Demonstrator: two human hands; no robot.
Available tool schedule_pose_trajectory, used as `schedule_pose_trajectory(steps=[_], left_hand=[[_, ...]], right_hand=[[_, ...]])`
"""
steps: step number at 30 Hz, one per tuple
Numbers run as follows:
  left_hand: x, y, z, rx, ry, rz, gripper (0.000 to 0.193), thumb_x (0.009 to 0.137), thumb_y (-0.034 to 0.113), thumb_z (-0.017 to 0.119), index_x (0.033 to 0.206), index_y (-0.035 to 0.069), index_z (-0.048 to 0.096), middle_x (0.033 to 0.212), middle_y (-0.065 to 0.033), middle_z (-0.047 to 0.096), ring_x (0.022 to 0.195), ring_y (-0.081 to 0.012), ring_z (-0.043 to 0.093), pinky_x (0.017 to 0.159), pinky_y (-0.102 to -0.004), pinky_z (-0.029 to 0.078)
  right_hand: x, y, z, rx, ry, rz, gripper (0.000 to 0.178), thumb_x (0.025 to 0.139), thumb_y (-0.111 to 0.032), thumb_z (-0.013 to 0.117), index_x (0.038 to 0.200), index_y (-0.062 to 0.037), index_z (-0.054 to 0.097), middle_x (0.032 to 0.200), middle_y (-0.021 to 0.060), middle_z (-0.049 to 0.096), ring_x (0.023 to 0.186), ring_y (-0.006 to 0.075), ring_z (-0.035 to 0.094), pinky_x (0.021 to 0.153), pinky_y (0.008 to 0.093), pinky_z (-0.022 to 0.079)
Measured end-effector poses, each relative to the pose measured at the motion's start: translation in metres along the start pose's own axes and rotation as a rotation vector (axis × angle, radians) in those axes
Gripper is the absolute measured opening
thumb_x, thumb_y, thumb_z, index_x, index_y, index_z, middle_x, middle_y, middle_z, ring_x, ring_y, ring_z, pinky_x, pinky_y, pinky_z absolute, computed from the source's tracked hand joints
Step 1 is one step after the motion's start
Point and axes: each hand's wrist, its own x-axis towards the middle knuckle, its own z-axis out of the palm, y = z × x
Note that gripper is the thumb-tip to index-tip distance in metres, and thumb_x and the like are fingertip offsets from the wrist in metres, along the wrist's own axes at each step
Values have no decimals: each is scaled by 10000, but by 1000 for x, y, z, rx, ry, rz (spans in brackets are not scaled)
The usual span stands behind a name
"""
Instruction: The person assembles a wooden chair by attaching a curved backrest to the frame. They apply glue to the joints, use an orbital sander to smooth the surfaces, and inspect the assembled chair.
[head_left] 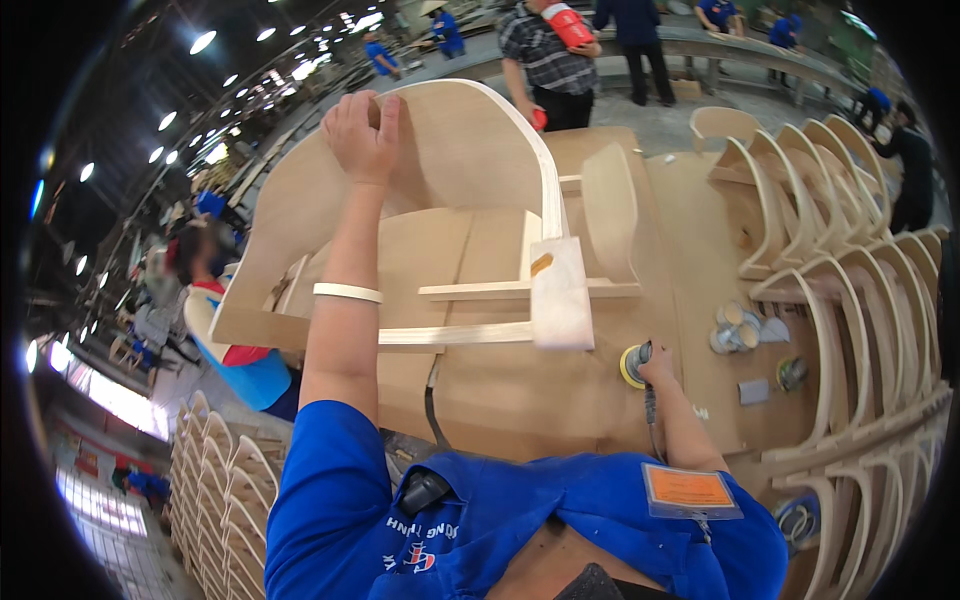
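One curved, pale wooden chair shell is over the brown tabletop's middle, its upper rim held by the left grip; the right grip holds one round yellow-edged sander toward the near edge. Ideally, sand with pad flat, pressure light. Stacked, curved wooden frames rightward overlap beyond counting.

Furniture wkshop, stacked curved wood chair pts, disc sander, ceiling lts o/head; bkgd workers in blue
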Motion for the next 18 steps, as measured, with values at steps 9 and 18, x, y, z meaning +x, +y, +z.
schedule_pose_trajectory(steps=[9, 18], left_hand=[[33, 36, -27, -219, -267, 34, 612, 865, 643, 440, 646, 96, 603, 664, -71, 635, 666, -298, 613, 645, -409, 421], [15, 63, -83, -309, -209, 103, 689, 810, 736, 431, 628, 87, 572, 628, -80, 617, 601, -273, 603, 507, -393, 424]], right_hand=[[-247, -22, -201, 563, 285, -376, 770, 601, -12, 627, 1338, -101, 422, 1115, 64, 521, 1045, 176, 512, 897, 292, 431], [-504, -216, -261, -172, 690, -432, 713, 678, -163, 763, 1321, -87, 465, 1229, 126, 529, 1143, 229, 511, 994, 334, 375]])
